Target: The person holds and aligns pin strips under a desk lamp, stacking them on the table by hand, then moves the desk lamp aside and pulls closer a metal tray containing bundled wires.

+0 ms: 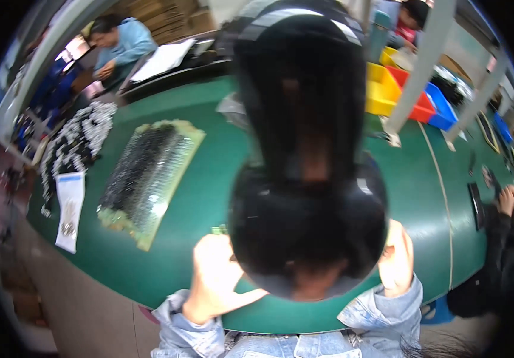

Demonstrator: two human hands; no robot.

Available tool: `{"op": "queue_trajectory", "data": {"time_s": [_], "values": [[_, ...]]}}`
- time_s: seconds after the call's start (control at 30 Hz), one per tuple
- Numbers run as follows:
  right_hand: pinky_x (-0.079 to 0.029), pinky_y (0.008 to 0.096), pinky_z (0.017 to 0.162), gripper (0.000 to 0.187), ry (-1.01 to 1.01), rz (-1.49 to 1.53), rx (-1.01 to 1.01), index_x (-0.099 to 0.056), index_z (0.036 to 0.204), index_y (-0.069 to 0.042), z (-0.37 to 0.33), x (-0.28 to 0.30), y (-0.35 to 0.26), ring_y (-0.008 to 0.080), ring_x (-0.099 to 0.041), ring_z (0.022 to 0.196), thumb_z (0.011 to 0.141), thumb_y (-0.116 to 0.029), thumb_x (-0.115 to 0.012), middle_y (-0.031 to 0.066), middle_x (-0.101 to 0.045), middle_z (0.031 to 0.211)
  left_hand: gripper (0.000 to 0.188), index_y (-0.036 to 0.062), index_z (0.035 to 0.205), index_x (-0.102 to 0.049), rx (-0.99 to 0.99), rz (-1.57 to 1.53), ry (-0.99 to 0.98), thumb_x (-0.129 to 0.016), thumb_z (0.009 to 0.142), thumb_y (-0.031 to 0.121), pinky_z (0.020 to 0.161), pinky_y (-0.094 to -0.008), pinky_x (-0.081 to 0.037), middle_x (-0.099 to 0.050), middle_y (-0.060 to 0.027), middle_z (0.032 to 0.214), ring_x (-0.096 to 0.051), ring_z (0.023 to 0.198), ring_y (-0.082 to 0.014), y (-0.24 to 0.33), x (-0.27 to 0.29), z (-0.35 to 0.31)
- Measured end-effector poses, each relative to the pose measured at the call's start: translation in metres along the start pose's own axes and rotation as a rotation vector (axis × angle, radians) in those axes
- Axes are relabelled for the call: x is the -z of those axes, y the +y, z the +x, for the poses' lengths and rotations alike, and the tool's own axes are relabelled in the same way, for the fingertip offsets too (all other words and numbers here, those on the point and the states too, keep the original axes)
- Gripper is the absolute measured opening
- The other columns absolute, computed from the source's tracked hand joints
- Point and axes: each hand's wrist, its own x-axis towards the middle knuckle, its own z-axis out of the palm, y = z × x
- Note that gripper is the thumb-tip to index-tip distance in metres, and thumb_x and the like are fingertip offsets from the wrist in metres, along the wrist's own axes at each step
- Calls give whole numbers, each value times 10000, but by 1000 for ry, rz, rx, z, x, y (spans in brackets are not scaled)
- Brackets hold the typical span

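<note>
At the near edge of the green bench (197, 197), both hands are clamped on a large black rounded object (307, 197) — left hand (215, 277), right hand (397, 259). Judged mid-handling; next move needs steady two-sided grip.

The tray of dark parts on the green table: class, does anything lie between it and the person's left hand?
Nothing visible does. Only bare green table separates the left hand from the tray of dark parts. A big dark blurred object close to the camera hides the area right of that hand.
</note>
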Motion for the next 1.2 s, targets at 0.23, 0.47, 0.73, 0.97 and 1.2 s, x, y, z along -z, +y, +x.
{"op": "queue_trajectory", "data": {"time_s": [0.23, 0.47, 0.73, 0.97, 1.2], "values": [[-462, 310, 717, 238, -100, -6, -81, -472, 1009, 24, -3, 10, 9, 211, -559, 824, 863, -160, -429, 106, -546, 927, 163, 50, 812, -606, -50, 161, -14, -585, 653, 19, 585, -299, -432, -558, -48, 772, -527, 636, -197, 5, 2, -30], [-464, 293, 696, 272, -252, -152, -17, -448, 1051, 32, -6, -23, -4, 182, -561, 792, 872, -166, -394, 111, -556, 915, 239, 12, 956, -585, 381, -222, -84, -587, 719, 45, 489, -235, -420, -544, -62, 596, -502, 501, -138, -46, 67, -67], [-448, 261, 700, 211, -248, -452, 1, -500, 971, 35, -2, -9, 2, 165, -555, 774, 812, -103, -487, 107, -559, 906, 148, -37, 801, -560, 753, -288, 218, -526, 776, 106, 482, -247, -398, -534, -58, 614, -504, 513, -138, -115, 79, -49], [-408, 319, 783, 247, -129, -1190, 496, -532, 891, 6, 2, -9, 7, 245, -510, 891, 653, -8, -596, 123, -547, 932, 147, 10, 826, -531, 424, 626, 431, -564, 721, 108, 676, -344, -326, -478, -102, 722, -487, 731, -241, -155, 53, -26], [-369, 370, 833, 313, -108, -1105, 474, -537, 880, -3, 4, -5, 13, 296, -465, 958, 580, -26, -627, 130, -540, 942, 238, 36, 892, -524, 566, 699, 491, -614, 686, 115, 746, -336, -296, -489, -98, 844, -464, 839, -246, -163, 65, -21]]}}
